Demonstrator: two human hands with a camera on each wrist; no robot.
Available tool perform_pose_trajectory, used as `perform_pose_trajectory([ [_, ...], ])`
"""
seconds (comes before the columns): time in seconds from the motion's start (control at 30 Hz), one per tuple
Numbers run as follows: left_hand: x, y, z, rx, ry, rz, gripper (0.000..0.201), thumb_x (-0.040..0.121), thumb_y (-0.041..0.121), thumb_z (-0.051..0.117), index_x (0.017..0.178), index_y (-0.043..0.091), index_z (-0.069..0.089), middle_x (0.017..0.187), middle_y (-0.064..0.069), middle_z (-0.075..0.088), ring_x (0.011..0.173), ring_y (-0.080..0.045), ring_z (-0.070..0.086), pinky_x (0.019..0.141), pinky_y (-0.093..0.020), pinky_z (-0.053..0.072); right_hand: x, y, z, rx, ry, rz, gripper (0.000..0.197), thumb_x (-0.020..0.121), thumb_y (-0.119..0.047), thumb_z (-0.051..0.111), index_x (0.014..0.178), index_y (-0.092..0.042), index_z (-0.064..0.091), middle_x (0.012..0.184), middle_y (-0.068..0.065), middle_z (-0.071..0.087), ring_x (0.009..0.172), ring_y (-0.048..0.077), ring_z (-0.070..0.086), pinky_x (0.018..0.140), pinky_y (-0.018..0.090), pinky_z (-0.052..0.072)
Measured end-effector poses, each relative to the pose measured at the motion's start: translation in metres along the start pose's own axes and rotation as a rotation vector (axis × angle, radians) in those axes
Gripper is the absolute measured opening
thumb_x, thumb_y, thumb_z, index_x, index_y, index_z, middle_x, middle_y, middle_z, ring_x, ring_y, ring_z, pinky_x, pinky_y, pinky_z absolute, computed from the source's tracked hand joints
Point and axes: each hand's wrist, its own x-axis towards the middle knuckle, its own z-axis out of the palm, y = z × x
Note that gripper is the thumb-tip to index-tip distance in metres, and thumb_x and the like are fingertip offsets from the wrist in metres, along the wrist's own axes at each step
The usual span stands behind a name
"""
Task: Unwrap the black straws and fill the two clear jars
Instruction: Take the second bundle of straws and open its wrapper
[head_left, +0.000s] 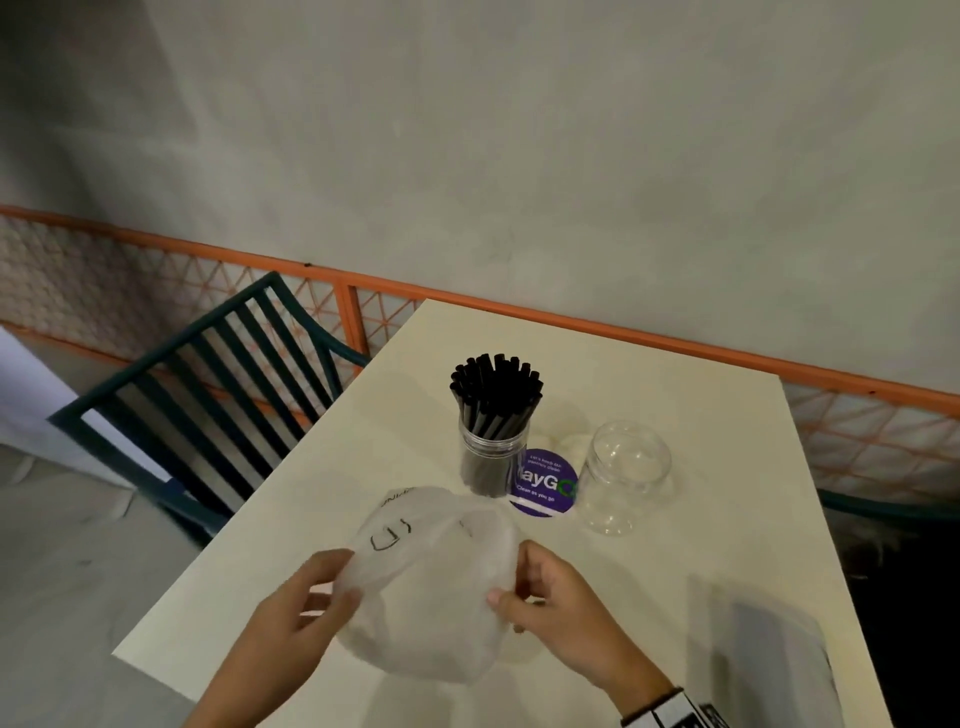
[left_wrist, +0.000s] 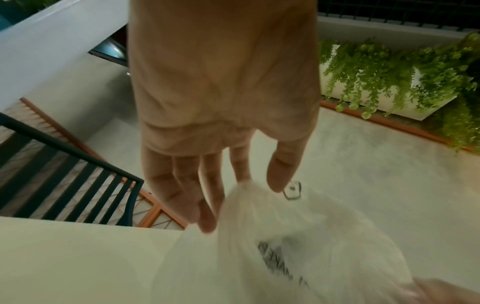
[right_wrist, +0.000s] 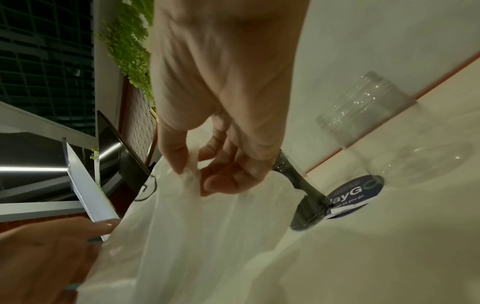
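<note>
A crumpled translucent plastic wrapper (head_left: 431, 587) with black print hangs just above the near part of the white table (head_left: 717, 545); no straws show inside it. My left hand (head_left: 343, 587) pinches its left edge and my right hand (head_left: 506, 587) pinches its right edge. The left wrist view shows the left hand (left_wrist: 259, 183) pinching the wrapper (left_wrist: 298, 246) with thumb and forefinger. In the right wrist view, the right hand (right_wrist: 193, 174) pinches a fold of the wrapper (right_wrist: 194, 236). Behind it, a clear jar (head_left: 493, 462) is packed with upright black straws (head_left: 496, 384). To the right stands an empty clear jar (head_left: 621, 478).
A round purple sticker (head_left: 543, 483) lies on the table between the two jars. A dark green slatted chair (head_left: 208, 395) stands at the table's left side. An orange rail with mesh (head_left: 623, 322) runs behind the table. A blurred grey shape (head_left: 753, 649) lies at the front right.
</note>
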Motion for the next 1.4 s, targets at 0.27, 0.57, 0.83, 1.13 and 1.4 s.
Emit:
perform_pose_trajectory([
  [0.27,0.017,-0.008,-0.007,-0.021,-0.245,0.033,0.02,0.07,0.011,0.077,0.068,0.026,0.063,0.081,-0.011,0.067,0.065,-0.013,0.063,0.061,-0.015,0.05,0.015,0.003,0.021,0.014,0.056,0.048,0.012,0.081,-0.008,0.063,0.088,-0.018,0.059,0.078,0.001,0.067,0.066,0.012,0.06,0.052,0.018,0.048],
  [0.57,0.044,-0.035,-0.038,0.123,0.189,0.183,0.043,0.083,-0.003,0.051,0.078,0.039,0.042,0.056,-0.012,0.049,0.048,-0.013,0.043,0.051,-0.023,0.037,0.027,0.007,0.04,-0.128,0.304,-0.087,0.033,0.079,-0.005,0.064,0.085,-0.035,0.049,0.084,-0.009,0.059,0.076,0.009,0.056,0.065,0.017,0.048],
  [0.83,0.063,-0.079,-0.06,0.064,-0.054,0.33,0.042,0.071,-0.001,0.071,0.076,0.037,0.054,0.091,0.016,0.056,0.068,-0.009,0.058,0.058,-0.012,0.046,0.025,0.014,0.062,-0.007,0.245,0.033,0.013,0.077,-0.001,0.068,0.08,-0.013,0.061,0.076,0.004,0.066,0.068,0.009,0.063,0.069,0.019,0.053],
  [1.13,0.085,-0.126,-0.06,0.646,-0.144,0.553,0.051,0.048,-0.003,0.077,0.071,0.022,0.039,0.073,0.007,0.033,0.04,-0.014,0.039,0.035,-0.02,0.031,0.017,0.06,0.097,-0.967,0.288,0.004,0.049,0.072,-0.063,0.049,0.109,-0.031,0.045,0.101,-0.013,0.04,0.09,0.006,0.039,0.076,0.019,0.041],
  [1.4,0.084,-0.155,-0.064,0.899,-0.527,0.401,0.056,0.07,0.077,0.027,0.103,0.037,0.048,0.104,0.014,0.041,0.072,0.003,0.062,0.057,-0.005,0.043,0.034,0.093,0.14,-1.227,0.033,0.13,0.058,0.093,-0.053,0.012,0.145,-0.028,0.009,0.156,0.006,0.011,0.144,0.026,-0.007,0.11,0.04,0.004],
])
